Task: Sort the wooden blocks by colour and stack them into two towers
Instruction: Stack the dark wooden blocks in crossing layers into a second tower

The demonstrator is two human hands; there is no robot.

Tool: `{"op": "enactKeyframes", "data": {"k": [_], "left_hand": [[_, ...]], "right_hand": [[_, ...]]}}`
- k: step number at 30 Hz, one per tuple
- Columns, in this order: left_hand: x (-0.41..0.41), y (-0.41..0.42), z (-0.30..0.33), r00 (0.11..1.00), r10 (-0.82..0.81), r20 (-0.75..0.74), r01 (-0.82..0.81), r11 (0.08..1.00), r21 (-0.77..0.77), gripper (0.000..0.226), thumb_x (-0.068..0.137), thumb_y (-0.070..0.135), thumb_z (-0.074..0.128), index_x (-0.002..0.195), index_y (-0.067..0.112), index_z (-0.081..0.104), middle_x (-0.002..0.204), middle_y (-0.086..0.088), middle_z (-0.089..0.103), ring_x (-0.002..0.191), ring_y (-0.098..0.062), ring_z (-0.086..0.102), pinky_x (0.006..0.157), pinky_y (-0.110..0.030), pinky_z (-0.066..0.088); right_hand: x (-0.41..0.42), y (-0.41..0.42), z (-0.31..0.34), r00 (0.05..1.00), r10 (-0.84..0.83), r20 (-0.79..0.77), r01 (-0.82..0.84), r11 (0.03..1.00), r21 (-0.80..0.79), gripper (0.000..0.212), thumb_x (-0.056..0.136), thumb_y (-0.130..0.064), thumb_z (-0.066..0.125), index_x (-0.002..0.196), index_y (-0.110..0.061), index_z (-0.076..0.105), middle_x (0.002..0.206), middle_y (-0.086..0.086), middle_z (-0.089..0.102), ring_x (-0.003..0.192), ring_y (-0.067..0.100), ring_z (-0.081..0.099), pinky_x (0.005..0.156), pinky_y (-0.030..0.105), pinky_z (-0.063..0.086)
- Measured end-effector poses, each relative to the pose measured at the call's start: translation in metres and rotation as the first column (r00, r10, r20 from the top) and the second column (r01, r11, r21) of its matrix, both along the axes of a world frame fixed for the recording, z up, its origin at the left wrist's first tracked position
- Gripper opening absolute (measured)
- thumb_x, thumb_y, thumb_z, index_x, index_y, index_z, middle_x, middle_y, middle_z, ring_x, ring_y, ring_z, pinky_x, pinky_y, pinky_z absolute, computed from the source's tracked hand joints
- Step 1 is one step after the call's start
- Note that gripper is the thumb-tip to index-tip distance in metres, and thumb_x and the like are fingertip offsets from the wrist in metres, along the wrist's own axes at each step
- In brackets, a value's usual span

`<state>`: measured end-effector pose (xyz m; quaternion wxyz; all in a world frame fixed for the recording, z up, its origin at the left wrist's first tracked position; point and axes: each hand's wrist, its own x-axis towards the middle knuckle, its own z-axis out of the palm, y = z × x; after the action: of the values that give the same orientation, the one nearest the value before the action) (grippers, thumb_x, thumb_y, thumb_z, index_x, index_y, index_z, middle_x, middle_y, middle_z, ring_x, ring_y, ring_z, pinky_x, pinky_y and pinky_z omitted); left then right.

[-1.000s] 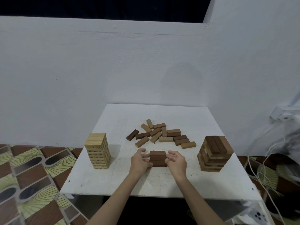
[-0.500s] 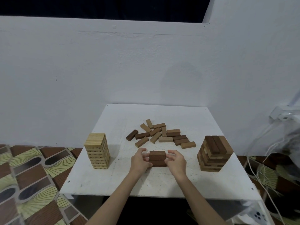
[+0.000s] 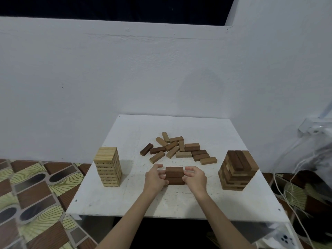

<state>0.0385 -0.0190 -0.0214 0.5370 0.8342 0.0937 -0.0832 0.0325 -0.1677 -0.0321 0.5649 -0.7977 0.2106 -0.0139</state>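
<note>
A small stack of dark brown blocks [image 3: 174,175] is gripped from both sides near the front middle of the white surface [image 3: 212,202]. The left hand [image 3: 155,177] is curled against the stack's left end, and the right hand [image 3: 195,177] is curled against its right end, with thumbs and fingers of both hands bent round the block ends. Whether the stack is resting on the surface or raised slightly cannot be told.

At 12 o'clock from the stack, a loose pile of blocks [image 3: 177,149] in light and dark browns is scattered flat on the surface, near the stack but apart from it. At 9 o'clock, a tall tower of pale blocks [image 3: 108,167] is seen standing upright, well apart from the hands. At 3 o'clock, a broader tower of dark and mid-brown blocks [image 3: 236,170] is seen standing, its top layer made of dark blocks laid side by side. White cables [image 3: 287,191] are seen hanging beyond the right edge of the surface, above a patterned floor [image 3: 34,193].
</note>
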Motion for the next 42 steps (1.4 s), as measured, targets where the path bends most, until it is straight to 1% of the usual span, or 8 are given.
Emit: {"op": "enactKeyframes", "data": {"k": [2,6,12,20,26,30,35,42], "left_hand": [[0.0003,-0.0005,-0.0008,1.000,0.000,0.000,0.000,1.000,-0.008,0.058,0.074,-0.012,0.068,0.126,0.007,0.049,0.108,-0.008,0.063,0.079,-0.009,0.058,0.064,-0.014,0.048],[0.0000,0.0004,-0.0016,1.000,0.005,-0.008,-0.005,1.000,-0.008,0.058,0.074,-0.011,0.069,0.125,0.008,0.050,0.112,-0.010,0.064,0.078,-0.008,0.058,0.071,-0.018,0.050],[0.0012,0.0033,-0.0041,1.000,0.002,-0.016,-0.003,1.000,-0.021,0.057,0.074,-0.010,0.070,0.124,0.008,0.049,0.108,-0.007,0.064,0.073,-0.003,0.056,0.056,-0.008,0.045],[0.0025,0.0042,-0.0054,1.000,-0.001,-0.014,0.000,0.999,-0.042,0.062,0.072,-0.010,0.072,0.127,0.008,0.047,0.106,-0.004,0.059,0.068,-0.008,0.055,0.058,-0.014,0.048],[0.0019,0.0025,-0.0027,1.000,0.003,-0.017,-0.003,0.999,-0.035,0.061,0.073,-0.012,0.070,0.127,0.008,0.047,0.112,-0.007,0.062,0.069,-0.007,0.058,0.059,-0.015,0.049],[-0.0001,0.0022,-0.0025,1.000,0.019,-0.017,-0.020,0.999,-0.033,0.059,0.073,-0.012,0.069,0.125,0.007,0.048,0.112,-0.008,0.064,0.070,-0.005,0.059,0.054,-0.012,0.048],[-0.0022,0.0012,-0.0029,0.999,0.037,-0.015,-0.038,0.998,-0.044,0.058,0.073,-0.013,0.070,0.125,0.005,0.050,0.111,-0.010,0.066,0.074,-0.009,0.062,0.060,-0.012,0.048],[-0.0050,0.0009,0.0035,0.999,0.034,-0.004,-0.034,0.998,-0.046,0.061,0.073,-0.012,0.070,0.127,0.005,0.048,0.112,-0.011,0.066,0.072,-0.005,0.061,0.057,-0.010,0.048]], "right_hand": [[-0.0003,0.0002,0.0000,1.000,-0.001,0.005,0.001,1.000,0.001,0.035,0.079,0.011,0.063,0.108,-0.010,0.065,0.106,0.007,0.069,0.090,0.010,0.061,0.085,0.026,0.053],[-0.0001,-0.0008,-0.0008,1.000,0.006,0.003,-0.006,1.000,0.018,0.034,0.079,0.010,0.064,0.105,-0.011,0.065,0.105,0.007,0.069,0.091,0.011,0.061,0.087,0.030,0.054],[0.0006,-0.0009,-0.0032,1.000,-0.005,-0.009,0.005,0.999,0.037,0.037,0.079,0.009,0.065,0.109,-0.012,0.063,0.105,0.005,0.069,0.094,0.012,0.062,0.090,0.036,0.054],[0.0026,-0.0015,-0.0044,1.000,0.006,-0.019,-0.006,1.000,-0.005,0.039,0.075,0.005,0.068,0.099,-0.025,0.060,0.095,-0.006,0.068,0.095,0.015,0.064,0.088,0.039,0.055],[0.0027,-0.0006,-0.0024,1.000,0.020,-0.015,-0.020,1.000,-0.007,0.038,0.076,0.006,0.067,0.098,-0.024,0.061,0.089,-0.008,0.066,0.094,0.013,0.065,0.089,0.038,0.055],[0.0014,-0.0015,-0.0029,1.000,0.010,-0.017,-0.010,0.999,0.034,0.036,0.076,0.006,0.067,0.098,-0.023,0.062,0.090,-0.006,0.067,0.094,0.013,0.065,0.090,0.038,0.054],[-0.0008,-0.0042,-0.0030,0.999,0.004,-0.032,-0.001,0.996,0.094,0.035,0.076,0.005,0.069,0.097,-0.022,0.063,0.090,-0.006,0.068,0.093,0.013,0.066,0.090,0.038,0.054],[-0.0013,-0.0047,-0.0013,0.999,-0.013,-0.051,0.019,0.991,0.133,0.036,0.074,0.006,0.070,0.089,-0.026,0.062,0.087,-0.009,0.069,0.092,0.012,0.066,0.088,0.038,0.055]]}}
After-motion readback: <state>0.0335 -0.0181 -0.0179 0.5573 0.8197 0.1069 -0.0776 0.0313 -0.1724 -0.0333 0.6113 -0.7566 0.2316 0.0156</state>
